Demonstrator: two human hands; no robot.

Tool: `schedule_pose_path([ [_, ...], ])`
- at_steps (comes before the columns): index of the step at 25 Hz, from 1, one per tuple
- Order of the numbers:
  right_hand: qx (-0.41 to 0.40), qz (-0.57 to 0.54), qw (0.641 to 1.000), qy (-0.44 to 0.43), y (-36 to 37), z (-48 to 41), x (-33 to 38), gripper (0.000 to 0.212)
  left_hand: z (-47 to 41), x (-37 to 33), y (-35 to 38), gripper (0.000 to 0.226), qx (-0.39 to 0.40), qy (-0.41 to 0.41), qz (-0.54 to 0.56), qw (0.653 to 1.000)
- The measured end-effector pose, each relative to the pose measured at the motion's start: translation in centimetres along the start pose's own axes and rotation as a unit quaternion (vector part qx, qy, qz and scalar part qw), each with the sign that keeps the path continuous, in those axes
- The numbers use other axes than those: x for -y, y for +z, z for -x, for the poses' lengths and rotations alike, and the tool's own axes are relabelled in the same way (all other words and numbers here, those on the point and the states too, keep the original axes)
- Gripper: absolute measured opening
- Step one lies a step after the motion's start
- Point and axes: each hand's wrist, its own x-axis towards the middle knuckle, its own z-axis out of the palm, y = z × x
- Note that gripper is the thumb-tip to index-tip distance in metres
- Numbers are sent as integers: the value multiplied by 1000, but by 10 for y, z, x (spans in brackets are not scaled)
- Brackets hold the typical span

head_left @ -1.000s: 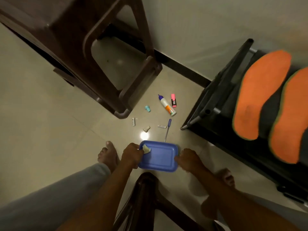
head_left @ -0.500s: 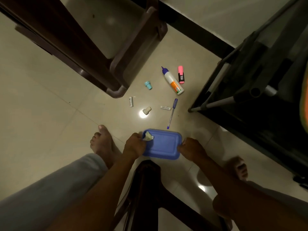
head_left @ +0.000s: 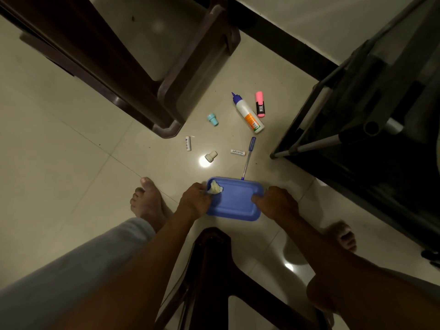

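I am watching both hands holding a blue tray (head_left: 234,202), a smooth plastic rectangle with rounded corners and a raised rim, low over the glossy pale floor tiles (head_left: 71,139). I cannot tell whether it is resting on them. The left hand (head_left: 195,200) is gripping the tray's left end, its fingers curled and its thumb pinning a crumpled pale wad (head_left: 215,187) against the tray's far left corner. The right hand (head_left: 277,202) is clamping the tray's right end, fingers wrapped round the rim. Both forearms are reaching straight down and forward. A slim blue pen (head_left: 248,158) is lying just beyond the tray's far rim, its tip at the edge. Compared with half a second ago, both grips are staying unchanged and the tray is keeping its place by the pen.
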Motion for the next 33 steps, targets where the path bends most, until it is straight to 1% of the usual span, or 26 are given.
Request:
schedule_pose_path([
  [2,-33,14,999,-13,-4,-1,7,41,0,-2,-3,36,-11,-4,-16,1000],
  [4,-57,13,998,-29,-7,-6,17,43,-3,-7,-9,35,-39,-8,-12,999],
  [8,-88,-47,995,-28,-8,-27,45,35,-22,-18,-23,33,-106,9,-17,994],
  [11,-113,-77,988,-74,-9,-46,69,28,-41,-34,-28,32,-154,11,7,988],
  [13,-131,-87,981,-111,-13,-57,88,26,-54,-46,-31,32,-169,29,12,985],
  [17,-151,-71,970,-174,-15,-80,121,29,-84,-64,-38,28,-166,72,-12,983],
  [21,-170,-84,961,-203,-14,-100,124,18,-109,-76,-47,27,-179,72,-18,981],
  [23,-180,-107,956,-204,-13,-103,119,15,-113,-77,-49,30,-151,75,-11,986],
  [24,-182,-117,956,-200,-12,-103,117,14,-112,-76,-49,37,-131,84,-47,987],
  [25,-178,-123,957,-193,-12,-103,114,13,-111,-74,-46,43,-114,94,-110,983],
  [26,-172,-122,960,-186,-10,-102,111,13,-108,-71,-41,48,-104,102,-171,974],
  [27,-165,-116,962,-184,-9,-102,109,13,-106,-66,-37,48,-102,109,-208,967],
  [31,-149,-124,957,-217,-7,-98,105,15,-102,-57,-26,24,-120,133,-203,963],
  [33,-124,-147,951,-243,-7,-96,106,19,-101,-57,-27,22,-117,151,-165,968],
])
